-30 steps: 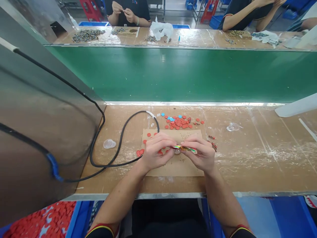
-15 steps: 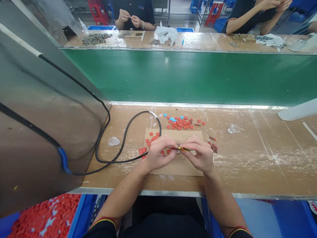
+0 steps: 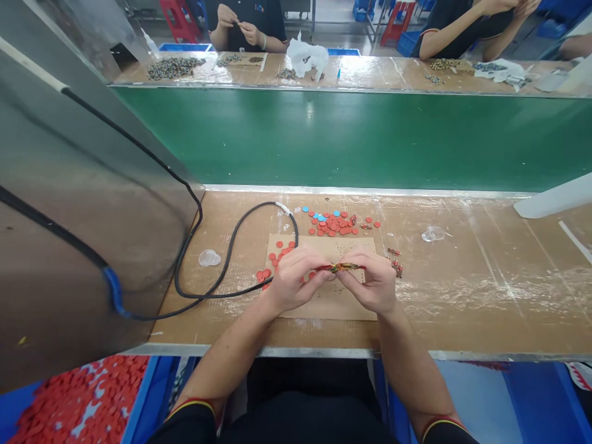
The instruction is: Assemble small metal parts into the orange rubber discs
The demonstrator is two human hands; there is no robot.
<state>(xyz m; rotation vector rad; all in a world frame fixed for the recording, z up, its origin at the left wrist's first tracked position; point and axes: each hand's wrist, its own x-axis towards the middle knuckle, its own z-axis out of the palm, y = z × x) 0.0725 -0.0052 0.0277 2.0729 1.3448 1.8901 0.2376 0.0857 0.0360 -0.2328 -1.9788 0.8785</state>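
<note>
Above a cardboard sheet (image 3: 346, 309) on the bench, my left hand (image 3: 296, 277) and my right hand (image 3: 371, 280) meet fingertip to fingertip. Between them is a small bundle of thin coloured wires (image 3: 342, 267), red, yellow and green, pinched from both sides. Its exact kind is too small to make out. Flat red discs (image 3: 283, 251) lie on the sheet beside my left hand, some partly covered by it. Tiny specks dot the sheet behind my hands. To the right of my right hand rests a little heap of small red-and-metal parts (image 3: 396, 269).
Behind the sheet lies a pile of red and blue discs (image 3: 333, 224). A black cable (image 3: 231, 246) loops across the bench at left, near a clear plastic cap (image 3: 209, 258). A green belt (image 3: 324, 135) runs beyond; two people work across it. A bin of red discs (image 3: 87, 394) stands lower left.
The whole view has shifted slightly up and left. Both hands keep hold of the wire bundle, which is turned a little between the fingertips.
</note>
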